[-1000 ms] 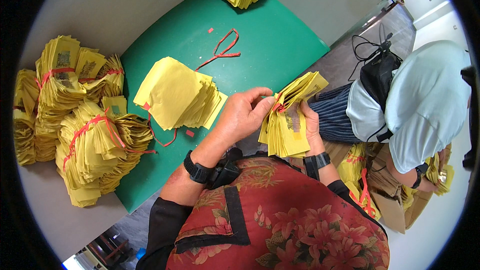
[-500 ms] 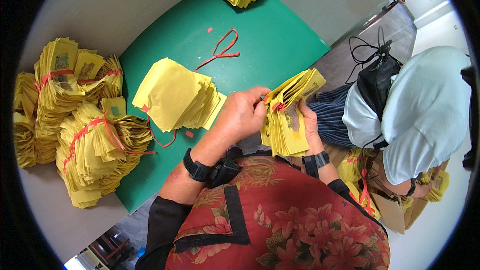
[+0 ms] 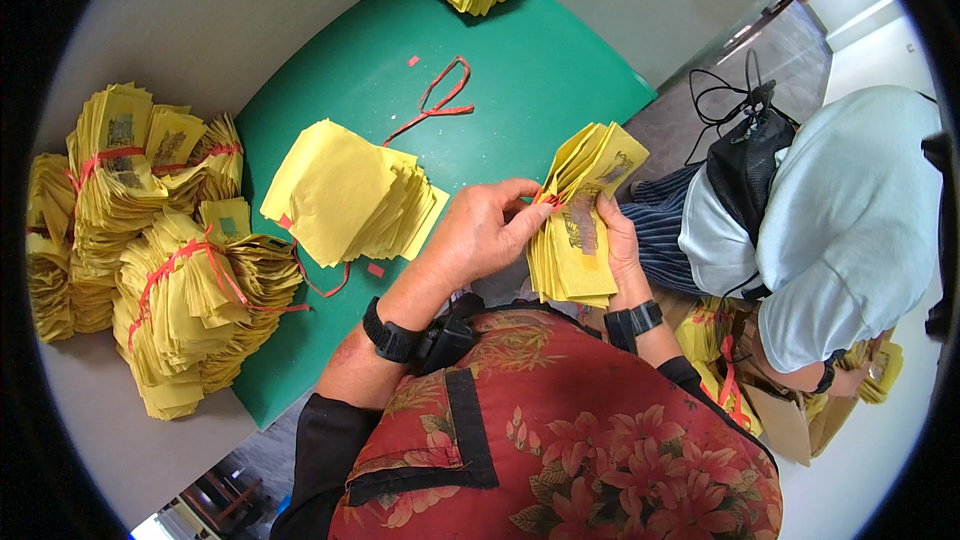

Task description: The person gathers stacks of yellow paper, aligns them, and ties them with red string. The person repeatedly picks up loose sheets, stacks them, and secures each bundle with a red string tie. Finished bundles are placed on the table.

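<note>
The right hand [image 3: 622,250] still cradles the yellow paper bundle [image 3: 580,220]; the left hand [image 3: 485,235] has slid in, fingers [image 3: 528,212] pinching its red band [image 3: 548,200]; loosening seems underway.

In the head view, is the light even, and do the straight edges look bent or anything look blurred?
Head view: the light is soft and even, with no strong glare on the green board; its edges curve toward the black fisheye rim; the left hand and right hand on the yellow paper bundle look sharp.
</note>
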Demonstrator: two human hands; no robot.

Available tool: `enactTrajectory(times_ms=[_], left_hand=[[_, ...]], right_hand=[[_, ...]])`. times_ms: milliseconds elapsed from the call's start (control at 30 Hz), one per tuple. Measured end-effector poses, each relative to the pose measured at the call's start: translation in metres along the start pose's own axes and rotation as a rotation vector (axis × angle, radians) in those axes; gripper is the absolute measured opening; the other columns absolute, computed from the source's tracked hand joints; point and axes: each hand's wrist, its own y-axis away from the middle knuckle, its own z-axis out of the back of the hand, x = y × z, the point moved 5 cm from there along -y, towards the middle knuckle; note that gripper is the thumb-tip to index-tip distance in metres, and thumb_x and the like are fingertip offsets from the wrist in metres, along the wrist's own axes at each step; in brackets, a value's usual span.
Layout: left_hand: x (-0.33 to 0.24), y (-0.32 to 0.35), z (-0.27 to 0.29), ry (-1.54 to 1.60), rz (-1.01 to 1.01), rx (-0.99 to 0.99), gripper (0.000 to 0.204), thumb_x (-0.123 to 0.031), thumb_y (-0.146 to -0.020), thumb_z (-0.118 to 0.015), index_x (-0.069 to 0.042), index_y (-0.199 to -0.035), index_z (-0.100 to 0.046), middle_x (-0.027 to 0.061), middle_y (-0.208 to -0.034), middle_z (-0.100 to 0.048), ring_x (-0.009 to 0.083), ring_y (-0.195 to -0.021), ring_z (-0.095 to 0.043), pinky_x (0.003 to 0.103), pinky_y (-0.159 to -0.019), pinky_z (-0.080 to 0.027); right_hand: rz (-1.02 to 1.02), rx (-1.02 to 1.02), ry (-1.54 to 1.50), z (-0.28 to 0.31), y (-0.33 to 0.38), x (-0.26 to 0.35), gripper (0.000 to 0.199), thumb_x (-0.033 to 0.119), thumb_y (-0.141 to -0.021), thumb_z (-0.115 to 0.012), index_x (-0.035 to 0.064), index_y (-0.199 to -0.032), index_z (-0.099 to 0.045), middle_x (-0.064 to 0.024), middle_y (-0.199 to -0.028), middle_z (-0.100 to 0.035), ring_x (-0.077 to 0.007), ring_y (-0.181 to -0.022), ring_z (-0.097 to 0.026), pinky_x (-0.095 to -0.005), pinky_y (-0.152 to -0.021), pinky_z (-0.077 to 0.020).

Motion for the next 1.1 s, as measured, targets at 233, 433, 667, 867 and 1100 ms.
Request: enactTrajectory(times_ms=[233,433,667,867,1100], left_hand=[[0.016,-0.004,-0.001,0.091,0.058,-0.047,0.028,-0.023,-0.098,-0.060,0.001,-0.109,-0.072,0.0185,-0.078,-0.070,0.0195,-0.067,-0.067,0.034,-0.065,-0.053],[0.018,-0.007,-0.003,0.104,0.028,-0.065,0.028,-0.022,-0.098,-0.060,0.001,-0.109,-0.072,0.0189,-0.082,-0.072,0.0207,-0.070,-0.068,0.034,-0.067,-0.053],[0.014,-0.005,-0.004,0.027,0.019,-0.064,0.028,-0.021,-0.102,-0.058,0.002,-0.112,-0.072,0.0097,-0.084,-0.073,0.0124,-0.075,-0.065,0.031,-0.070,-0.054],[0.018,-0.003,-0.003,0.168,0.078,0.011,0.044,-0.024,-0.095,-0.066,0.004,-0.128,-0.060,0.0157,-0.079,-0.071,0.0239,-0.074,-0.070,0.036,-0.072,-0.055],[0.038,-0.004,-0.008,0.146,0.104,0.036,0.045,-0.016,-0.091,-0.067,0.001,-0.130,-0.054,0.0194,-0.110,-0.069,0.0257,-0.099,-0.067,0.036,-0.089,-0.053]], right_hand=[[-0.007,0.042,0.097,0.002,0.003,0.006,0.044,0.017,-0.103,-0.057,0.0099,-0.145,-0.047,-0.0108,-0.136,-0.060,-0.0273,-0.122,-0.062,-0.0454,-0.104,-0.0517],[-0.009,0.039,0.113,-0.003,0.007,0.009,0.043,0.012,-0.101,-0.060,0.0070,-0.142,-0.049,-0.0121,-0.134,-0.061,-0.0270,-0.120,-0.061,-0.0423,-0.101,-0.0536],[0.046,0.017,0.162,-0.019,0.007,0.008,0.042,0.007,-0.100,-0.059,0.0060,-0.141,-0.051,-0.0121,-0.133,-0.061,-0.0262,-0.121,-0.061,-0.0427,-0.101,-0.0535],[0.099,0.010,0.299,-0.028,0.004,0.009,0.040,0.006,-0.100,-0.059,0.0057,-0.139,-0.050,-0.0110,-0.133,-0.061,-0.0235,-0.119,-0.061,-0.0401,-0.100,-0.0536],[0.160,0.025,0.478,-0.046,0.000,0.009,0.043,0.006,-0.097,-0.065,0.0047,-0.138,-0.050,-0.0106,-0.132,-0.061,-0.0214,-0.116,-0.062,-0.0361,-0.099,-0.0527]])
